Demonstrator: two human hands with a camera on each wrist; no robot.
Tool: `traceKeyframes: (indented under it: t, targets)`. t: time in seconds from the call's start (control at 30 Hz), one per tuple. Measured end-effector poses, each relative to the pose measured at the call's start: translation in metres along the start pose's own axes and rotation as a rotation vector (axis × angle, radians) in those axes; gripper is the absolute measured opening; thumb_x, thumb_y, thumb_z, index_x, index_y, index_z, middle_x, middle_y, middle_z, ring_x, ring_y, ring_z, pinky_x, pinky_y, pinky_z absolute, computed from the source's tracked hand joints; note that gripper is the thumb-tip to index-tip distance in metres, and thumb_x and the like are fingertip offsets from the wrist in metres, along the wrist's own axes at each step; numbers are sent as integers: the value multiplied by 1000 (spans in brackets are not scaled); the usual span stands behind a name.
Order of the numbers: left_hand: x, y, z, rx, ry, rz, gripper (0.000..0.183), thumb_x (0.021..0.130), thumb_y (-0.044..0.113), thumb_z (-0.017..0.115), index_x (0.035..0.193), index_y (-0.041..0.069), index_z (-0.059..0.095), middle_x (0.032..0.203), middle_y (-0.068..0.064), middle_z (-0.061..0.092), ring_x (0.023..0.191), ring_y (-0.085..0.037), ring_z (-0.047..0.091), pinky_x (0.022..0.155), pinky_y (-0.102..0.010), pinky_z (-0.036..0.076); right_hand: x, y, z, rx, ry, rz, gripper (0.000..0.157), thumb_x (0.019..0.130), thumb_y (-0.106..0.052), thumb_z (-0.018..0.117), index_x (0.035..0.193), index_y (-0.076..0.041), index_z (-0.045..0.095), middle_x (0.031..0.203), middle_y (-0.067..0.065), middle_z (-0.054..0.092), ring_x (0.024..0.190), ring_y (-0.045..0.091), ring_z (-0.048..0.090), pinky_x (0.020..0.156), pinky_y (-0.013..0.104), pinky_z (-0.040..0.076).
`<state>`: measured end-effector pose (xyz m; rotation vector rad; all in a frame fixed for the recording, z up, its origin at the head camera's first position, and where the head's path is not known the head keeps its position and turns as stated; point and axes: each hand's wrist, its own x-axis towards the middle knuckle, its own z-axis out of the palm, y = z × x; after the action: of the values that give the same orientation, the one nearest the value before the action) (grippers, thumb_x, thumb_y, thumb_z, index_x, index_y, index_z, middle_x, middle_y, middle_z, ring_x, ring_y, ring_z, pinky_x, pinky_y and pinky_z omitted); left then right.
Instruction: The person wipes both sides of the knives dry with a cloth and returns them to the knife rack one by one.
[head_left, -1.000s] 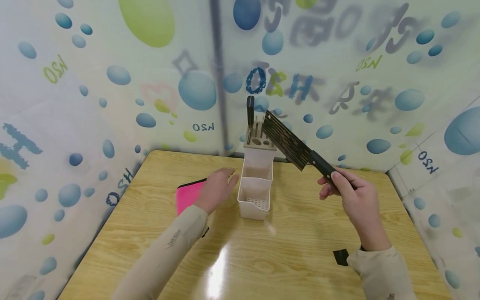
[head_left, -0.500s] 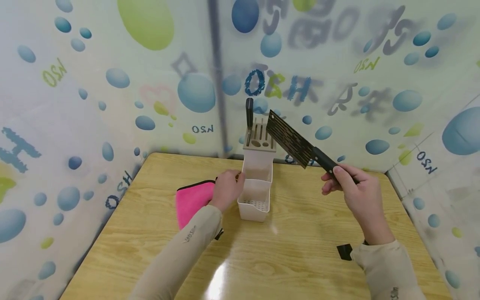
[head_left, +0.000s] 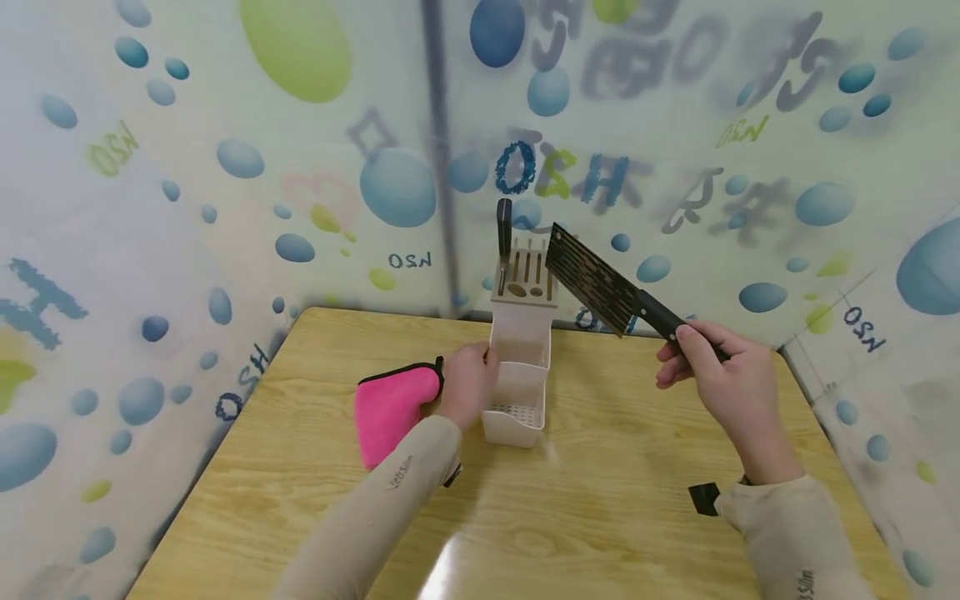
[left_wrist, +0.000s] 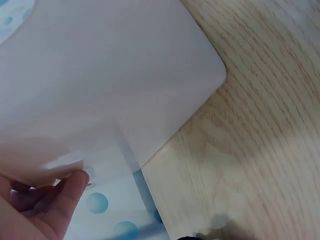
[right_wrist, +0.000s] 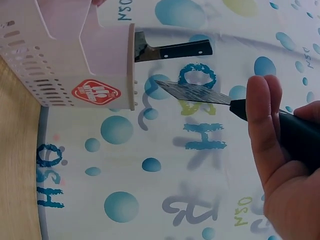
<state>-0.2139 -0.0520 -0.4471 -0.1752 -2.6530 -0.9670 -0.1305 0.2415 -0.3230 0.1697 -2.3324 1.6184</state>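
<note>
In the head view a pale plastic knife holder [head_left: 522,321] stands upright at the back of the table, its slotted top facing up. My left hand [head_left: 467,383] is at its left side, gripping the wall's edge; a fingertip shows over the rim in the right wrist view. Up close in the left wrist view, the left fingers [left_wrist: 60,205] lie against the smooth holder wall [left_wrist: 125,75]. My right hand [head_left: 731,375] holds a cleaver [head_left: 592,279] by its black handle, blade raised to the holder's right. A black-handled knife [head_left: 505,229] sits in the leftmost slot.
A pink cloth [head_left: 393,408] with black edging lies left of the holder on the wooden table [head_left: 600,517]. Patterned walls [head_left: 652,125] rise right behind the table and on both sides. A black strap end [head_left: 703,498] sticks out by the right cuff.
My left hand has moved right, from over the pink cloth to the holder's side, uncovering more of the cloth. The cleaver has shifted slightly right, away from the holder's top.
</note>
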Motion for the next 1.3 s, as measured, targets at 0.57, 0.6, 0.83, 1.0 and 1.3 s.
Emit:
traceKeyframes:
  t: [0.57,0.6,0.83,1.0,1.3]
  targets:
    - [-1,11,1,-28,-40,-63,45,102,8,53,60,14,41,59,1,37,54,-14,35,47,-24,30,15,-9,-13,-120,-22,-14,36,108,-25,56,118,8,68,76,-4,73,58,15,72,67,20,62]
    - [-1,11,1,-29,-37,-63,45,102,7,54,60,14,41,59,1,37,54,-14,36,47,-24,30,16,-10,-13,-125,-26,-16,37,108,-25,55,118,8,68,76,-3,73,58,15,72,66,21,62]
    - [-2,9,0,-26,-24,-45,46,102,4,56,60,14,40,59,0,37,54,-15,37,47,-24,30,26,-20,-13,-132,-62,-4,37,108,-26,54,113,8,69,74,-1,71,56,16,71,63,24,63]
    - [-2,8,1,-16,-35,-47,46,102,5,56,60,14,40,59,1,37,55,-15,38,48,-24,30,33,-28,-15,-135,-81,-3,37,108,-25,52,110,7,69,72,4,71,55,18,71,62,25,63]
    - [-2,7,1,-15,-43,-39,45,102,5,54,60,13,39,59,0,37,56,-15,37,48,-25,30,51,-48,-20,-202,-132,87,41,108,-33,51,112,3,70,71,0,71,57,20,71,64,30,64]
